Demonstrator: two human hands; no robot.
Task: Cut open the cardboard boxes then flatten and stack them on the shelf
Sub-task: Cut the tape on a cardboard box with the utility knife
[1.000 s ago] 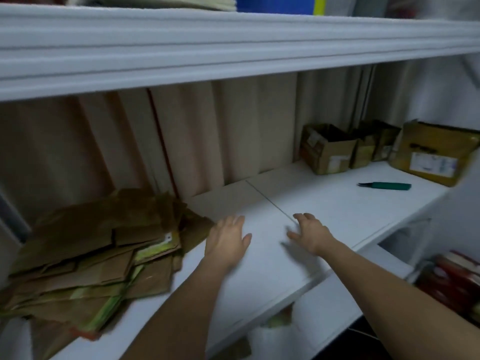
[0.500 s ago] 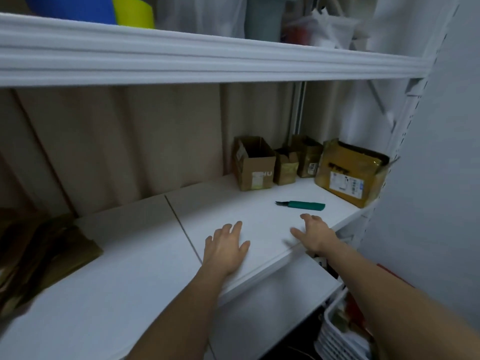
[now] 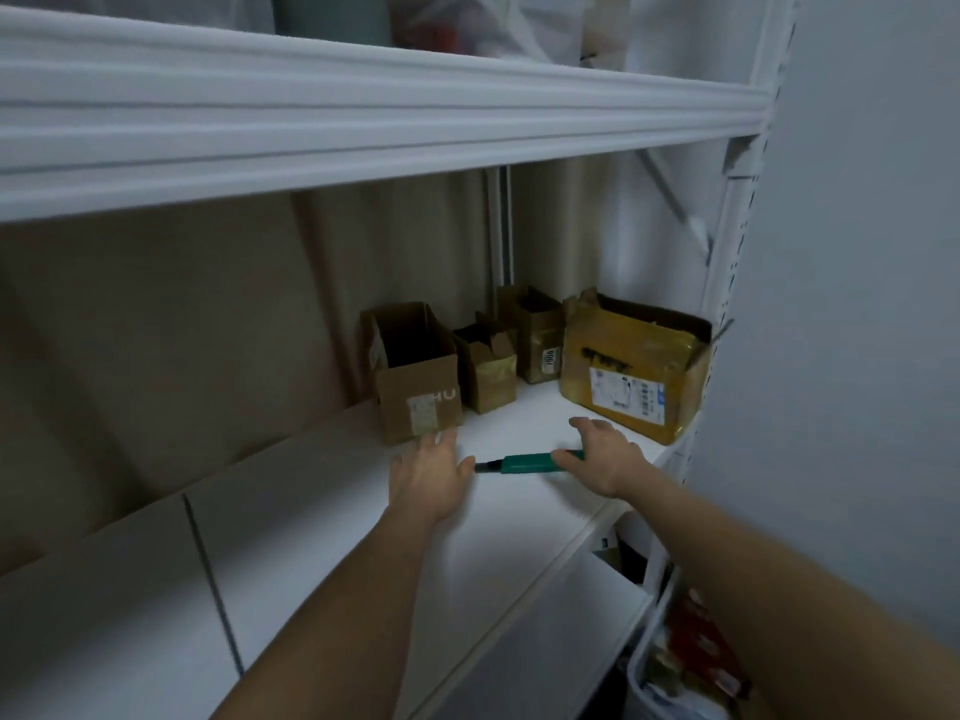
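Four open-topped cardboard boxes (image 3: 418,376) crowd the white shelf's (image 3: 311,537) back right corner, contents too dark to tell. The green cutter (image 3: 524,463) lies in front, between both hands. Left hand (image 3: 431,472) flat, fingers relaxed, beside the blade; right hand (image 3: 605,459) spread, thumb touching the handle.

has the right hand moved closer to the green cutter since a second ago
Yes. The right hand was well short of the green cutter on the shelf; it has reached forward to the cutter's handle end, toward the boxes.
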